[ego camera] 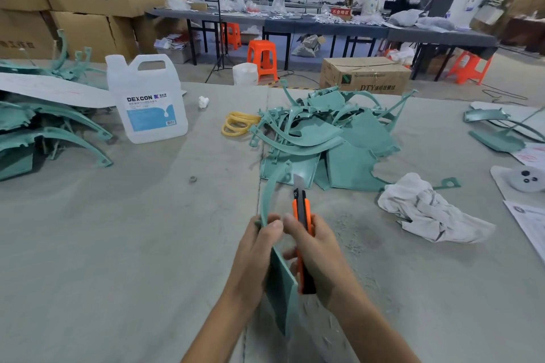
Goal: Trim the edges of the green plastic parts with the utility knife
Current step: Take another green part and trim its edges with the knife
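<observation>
Beyond left hand (pixel 253 256) around green part (pixel 282 286), right hand (pixel 323 262) around utility knife (pixel 301 211): pile (pixel 327 138), rag (pixel 427 212).

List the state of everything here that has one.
utility knife: blade extended, gripped in the right hand, tip pointing away.
held green part: on edge, gripped by the left hand.
pile of green parts: heaped loosely on the table.
jug: upright, cap on.
white rag: crumpled on the table.
yellow bands: lying in a loose bunch.
</observation>
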